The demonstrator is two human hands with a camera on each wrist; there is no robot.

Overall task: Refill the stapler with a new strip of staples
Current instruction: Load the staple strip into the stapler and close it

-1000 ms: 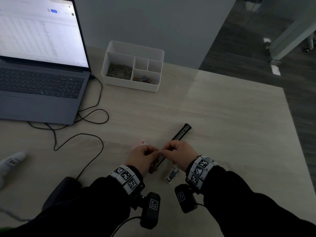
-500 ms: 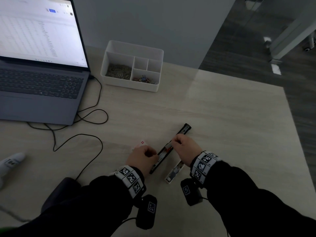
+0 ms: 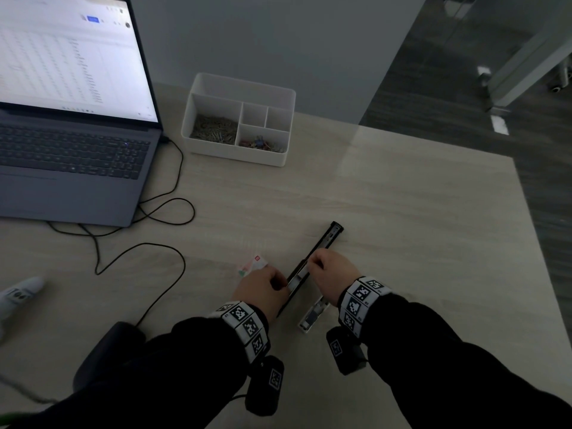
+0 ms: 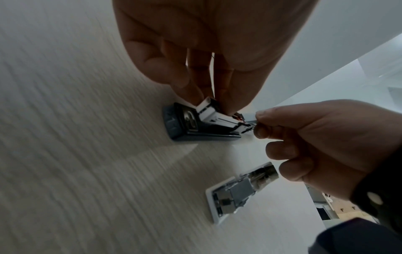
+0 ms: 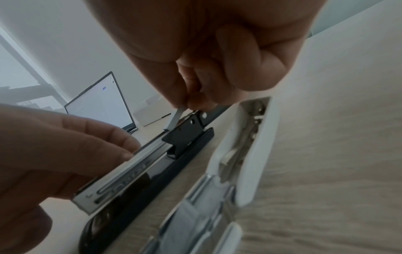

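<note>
One wooden table (image 3: 402, 212), open laptop (image 3: 71, 156) far left, white organiser tray (image 3: 216, 85) beyond, long black stapler (image 3: 325, 243) near centre, left hand (image 3: 263, 289) pinching its metal magazine (image 5: 121, 175), right hand (image 3: 334, 274) pinching staple strip (image 5: 176, 118) above it, white stapler cover (image 3: 311, 320) just right.

- The stapler (image 3: 322, 247) has a black base and a silvery metal channel.
- The stapler's top cover (image 3: 313, 315) is white outside, with shiny silver metal inside.
- The staple strip (image 5: 176, 118) is plain grey.
- The table (image 3: 402, 218) is pale beige with a fine wood-grain pattern.
- The organiser box (image 3: 238, 119) is white; one compartment holds dull grey-gold clips, another holds red and blue ones.
- The laptop (image 3: 71, 168) is dark grey-blue, its screen white with faint grey rows.
- The cable (image 3: 173, 212) is black.
- The staple box (image 3: 253, 264) is white with a red mark and a touch of green.
- The sleeves (image 3: 464, 382) are black.
- The wristbands (image 3: 247, 326) are white with black square code patterns.
</note>
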